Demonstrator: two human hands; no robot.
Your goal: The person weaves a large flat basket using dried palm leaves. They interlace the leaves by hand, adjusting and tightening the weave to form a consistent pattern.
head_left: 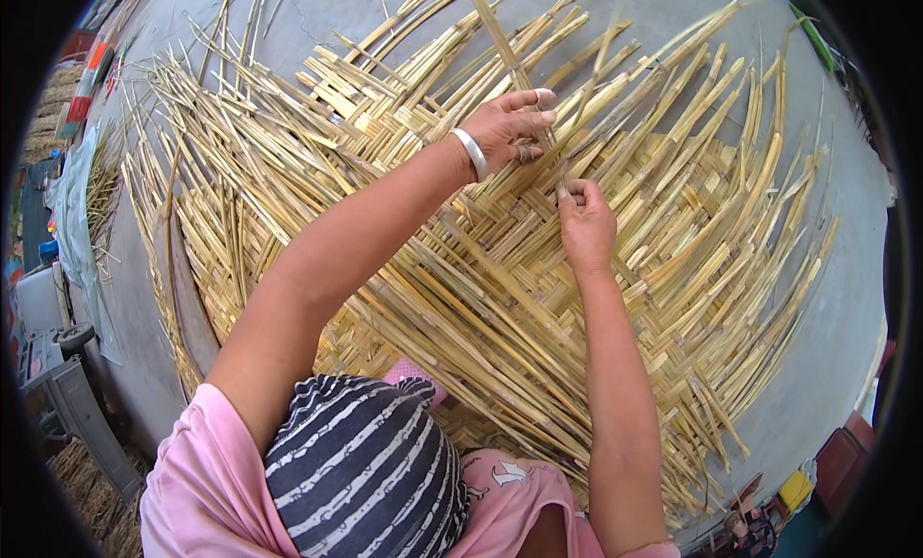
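A large mat of split reed strips (514, 222) lies half woven on the floor, its crossed strips making a tight pattern. My left hand (505, 133), with a silver bracelet at the wrist and white wrapping on some fingertips, bends its fingers round a flat reed strip (495, 34) that rises from the weave. Just nearer and to the right, my right hand (587, 226) is closed, thumb and forefinger pinching the lower part of what looks like the same strip. Loose strips (673, 154) fan out beyond both hands. My left fingers partly cover the strip.
Grey floor (846, 298) surrounds the mat. A long bundle of loose reeds (423, 298) lies across it under my left forearm. At left are clear plastic sheeting (82, 222) and a grey metal frame (87, 414). Part of a pink perforated thing (411, 373) shows by the striped cap.
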